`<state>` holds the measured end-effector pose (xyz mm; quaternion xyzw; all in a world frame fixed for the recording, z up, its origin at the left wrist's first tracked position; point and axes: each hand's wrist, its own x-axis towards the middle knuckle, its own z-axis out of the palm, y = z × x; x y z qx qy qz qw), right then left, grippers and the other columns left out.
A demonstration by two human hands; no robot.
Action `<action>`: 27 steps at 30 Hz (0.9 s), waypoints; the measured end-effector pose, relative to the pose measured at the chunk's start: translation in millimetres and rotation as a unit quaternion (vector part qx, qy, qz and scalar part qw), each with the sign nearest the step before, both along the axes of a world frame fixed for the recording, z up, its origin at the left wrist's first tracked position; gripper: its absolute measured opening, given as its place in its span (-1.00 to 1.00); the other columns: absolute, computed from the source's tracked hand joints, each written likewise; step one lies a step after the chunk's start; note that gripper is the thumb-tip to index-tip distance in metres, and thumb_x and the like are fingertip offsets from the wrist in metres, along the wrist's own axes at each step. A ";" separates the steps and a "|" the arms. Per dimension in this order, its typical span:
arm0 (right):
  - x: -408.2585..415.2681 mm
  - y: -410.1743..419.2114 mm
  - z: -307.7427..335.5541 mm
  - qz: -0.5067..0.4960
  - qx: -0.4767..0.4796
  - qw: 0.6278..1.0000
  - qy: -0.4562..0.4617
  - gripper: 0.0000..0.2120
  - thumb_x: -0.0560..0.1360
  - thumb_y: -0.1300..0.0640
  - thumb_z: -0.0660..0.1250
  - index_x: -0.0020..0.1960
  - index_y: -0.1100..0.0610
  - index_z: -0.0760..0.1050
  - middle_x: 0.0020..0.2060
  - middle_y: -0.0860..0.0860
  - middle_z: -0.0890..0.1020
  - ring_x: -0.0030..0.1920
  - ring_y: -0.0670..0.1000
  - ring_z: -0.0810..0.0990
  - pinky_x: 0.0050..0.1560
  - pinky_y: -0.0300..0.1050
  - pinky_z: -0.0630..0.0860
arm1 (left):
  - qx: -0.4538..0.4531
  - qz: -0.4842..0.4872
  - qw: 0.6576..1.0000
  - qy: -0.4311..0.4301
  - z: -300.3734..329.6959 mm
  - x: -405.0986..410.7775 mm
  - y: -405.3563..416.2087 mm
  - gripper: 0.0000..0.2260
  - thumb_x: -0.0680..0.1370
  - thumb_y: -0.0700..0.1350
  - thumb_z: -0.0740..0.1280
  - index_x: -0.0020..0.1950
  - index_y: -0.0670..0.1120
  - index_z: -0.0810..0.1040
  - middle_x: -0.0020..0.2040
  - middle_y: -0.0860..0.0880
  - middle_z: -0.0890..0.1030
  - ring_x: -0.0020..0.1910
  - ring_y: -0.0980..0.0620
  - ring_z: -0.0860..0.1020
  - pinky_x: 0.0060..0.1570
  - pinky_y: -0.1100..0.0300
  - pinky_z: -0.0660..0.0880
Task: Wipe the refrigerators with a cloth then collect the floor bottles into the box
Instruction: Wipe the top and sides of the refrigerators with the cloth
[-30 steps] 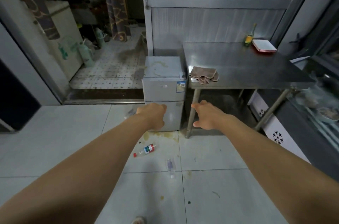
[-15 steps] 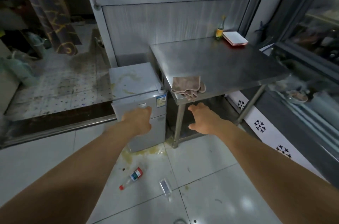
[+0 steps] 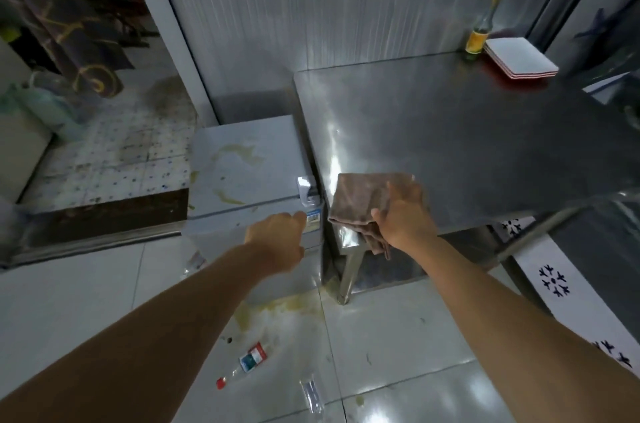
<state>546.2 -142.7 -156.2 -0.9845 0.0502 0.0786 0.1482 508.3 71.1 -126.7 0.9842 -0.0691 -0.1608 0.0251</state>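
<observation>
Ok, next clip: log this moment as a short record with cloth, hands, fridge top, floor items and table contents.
cloth: brown cloth at the steel table front corner, draped over the edge
right hand: right hand on the cloth, grip unclear
left hand: left hand loosely curled before the small fridge, holding nothing
fridge top: yellowish stains
floor: red-capped bottle, clear bottle, yellowish spill
table: glass bottle, stacked plates at far corner

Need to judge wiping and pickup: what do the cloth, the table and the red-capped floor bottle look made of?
Cloth: soft brown fabric, folds and droops over the edge. Table: looks like brushed stainless steel, with bright glare streaks. Bottle: probably clear plastic; see-through body, printed label, red cap.
</observation>
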 end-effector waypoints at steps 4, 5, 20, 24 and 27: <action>27.5 -1.6 -25.7 0.019 -0.015 0.999 0.026 -0.40 0.55 -0.23 0.10 0.50 -0.06 0.00 0.51 0.17 -0.05 0.50 0.29 -0.09 0.46 0.21 -0.01 | 0.006 0.001 1.000 -0.006 -17.0 30.3 -4.5 -0.63 0.50 -0.09 0.25 0.29 -0.04 0.32 0.17 -0.08 0.50 0.14 -0.09 0.48 -0.08 0.10 0.33; 29.8 0.2 -30.0 0.020 -0.025 0.999 0.028 -0.38 0.54 -0.25 0.11 0.50 -0.08 0.00 0.51 0.16 -0.02 0.50 0.28 -0.08 0.46 0.21 -0.02 | 0.007 0.003 1.000 -0.002 -19.8 35.0 -3.9 -0.63 0.50 -0.08 0.25 0.30 -0.03 0.32 0.18 -0.07 0.49 0.17 -0.09 0.47 -0.05 0.09 0.34; 31.4 72.0 -4.1 -0.033 0.058 0.997 -0.035 -0.59 0.50 0.36 0.25 0.33 0.20 0.39 0.24 0.21 0.34 0.20 0.16 0.40 0.19 -0.06 0.47 | -0.026 -0.010 0.999 0.022 -5.6 47.5 86.6 -0.66 0.50 -0.07 0.27 0.26 -0.01 0.36 0.19 -0.07 0.48 0.17 -0.10 0.47 0.07 0.07 0.41; 24.7 126.1 22.9 -0.016 0.073 0.995 -0.063 -0.65 0.50 0.24 0.23 0.28 0.20 0.43 0.18 0.25 0.38 0.15 0.25 0.42 0.10 0.01 0.41 | -0.033 -0.046 0.998 0.009 15.1 51.3 140.6 -0.64 0.50 -0.08 0.28 0.29 -0.03 0.36 0.18 -0.08 0.47 0.14 -0.09 0.48 -0.02 0.11 0.40; 13.0 165.9 37.7 -0.018 0.105 0.990 -0.096 -0.77 0.51 0.14 0.19 0.14 0.16 0.41 0.08 0.19 0.48 0.05 0.21 0.53 -0.13 0.00 0.45 | -0.028 -0.084 0.996 0.009 24.0 56.2 184.2 -0.64 0.50 -0.06 0.29 0.27 -0.06 0.36 0.18 -0.09 0.48 0.15 -0.09 0.48 0.03 0.07 0.46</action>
